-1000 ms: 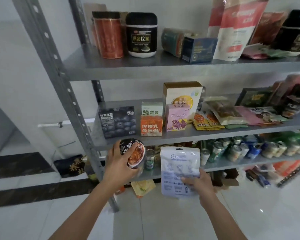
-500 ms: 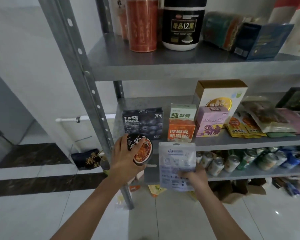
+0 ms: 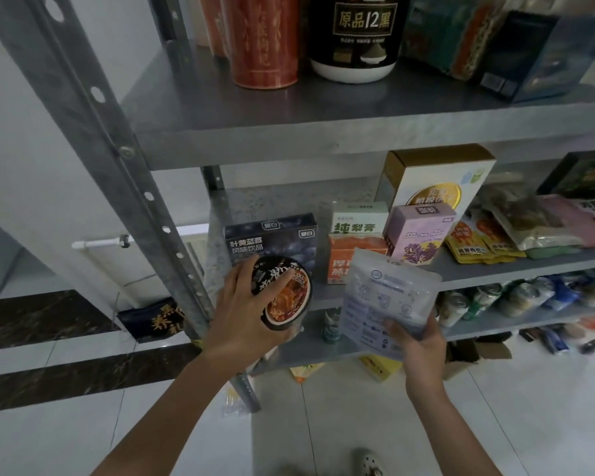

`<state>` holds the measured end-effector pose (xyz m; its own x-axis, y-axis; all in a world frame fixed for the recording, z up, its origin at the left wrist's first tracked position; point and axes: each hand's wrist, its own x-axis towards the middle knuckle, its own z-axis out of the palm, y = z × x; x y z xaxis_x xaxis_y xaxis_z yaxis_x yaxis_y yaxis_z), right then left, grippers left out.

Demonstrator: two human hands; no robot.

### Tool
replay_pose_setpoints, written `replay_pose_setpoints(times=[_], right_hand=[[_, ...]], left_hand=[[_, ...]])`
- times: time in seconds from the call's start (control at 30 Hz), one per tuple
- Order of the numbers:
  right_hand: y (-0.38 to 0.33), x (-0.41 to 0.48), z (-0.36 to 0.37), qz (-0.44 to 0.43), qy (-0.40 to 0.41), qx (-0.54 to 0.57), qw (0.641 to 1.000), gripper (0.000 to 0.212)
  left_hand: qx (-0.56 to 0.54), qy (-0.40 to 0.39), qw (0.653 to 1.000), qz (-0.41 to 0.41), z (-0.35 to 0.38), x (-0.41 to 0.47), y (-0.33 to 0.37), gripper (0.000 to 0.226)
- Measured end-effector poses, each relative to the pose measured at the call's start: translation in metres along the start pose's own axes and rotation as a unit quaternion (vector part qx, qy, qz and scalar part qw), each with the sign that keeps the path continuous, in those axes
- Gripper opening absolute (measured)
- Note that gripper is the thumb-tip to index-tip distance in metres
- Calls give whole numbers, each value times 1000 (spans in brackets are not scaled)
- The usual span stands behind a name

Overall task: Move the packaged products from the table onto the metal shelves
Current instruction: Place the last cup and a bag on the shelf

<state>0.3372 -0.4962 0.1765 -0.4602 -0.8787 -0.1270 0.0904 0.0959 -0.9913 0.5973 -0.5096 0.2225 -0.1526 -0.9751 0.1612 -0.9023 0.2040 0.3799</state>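
The left grip [image 3: 248, 317], a bare hand, is curled round a round noodle bowl [image 3: 287, 297]. Its fingers spread over the black and orange printed lid, which tilts toward the camera. The right grip [image 3: 419, 341], also a bare hand, pinches the lower edge of a flat white pouch [image 3: 387, 297], holding it nearly upright with a slight lean to the right. Both products are held in the air in front of the metal shelves [image 3: 323, 135], resting on no shelf.

A dark blueberry drink box [image 3: 272, 238] stands at the left end of the middle shelf. The bowl is just in front of and below that box, overlapping its lower edge. The pouch is lower and to the right of the box, covering part of an orange and green carton [image 3: 354, 235] that stands just right of the box. Further right of the box stand a pink box [image 3: 421, 235] and a taller white and gold box [image 3: 440, 176]. Above the box, on the upper shelf, stand a red canister [image 3: 261, 46] and a black and white tub [image 3: 358, 39]. Below and right of the box, cans [image 3: 516, 297] lie on the lower shelf.
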Motion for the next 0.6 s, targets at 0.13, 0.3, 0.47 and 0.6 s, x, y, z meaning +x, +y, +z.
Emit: replay_pose_setpoints(times=[0.13,0.3,0.47,0.6], right_hand=[[2,26,-32,39,48,14,998,41],[-10,75,-79,46,67,11,997,40],[-26,132,-129,45,63,14,997,38],[-42,185,-177,42,47,-11,998,36]], left_hand=[[-5,21,996,82,7,15,30,78],[-33,-6,989,143,43,40,86,75],[-19,-92,980,173,82,74,152,81],[-3,-108,979,175,113,107,217,81]])
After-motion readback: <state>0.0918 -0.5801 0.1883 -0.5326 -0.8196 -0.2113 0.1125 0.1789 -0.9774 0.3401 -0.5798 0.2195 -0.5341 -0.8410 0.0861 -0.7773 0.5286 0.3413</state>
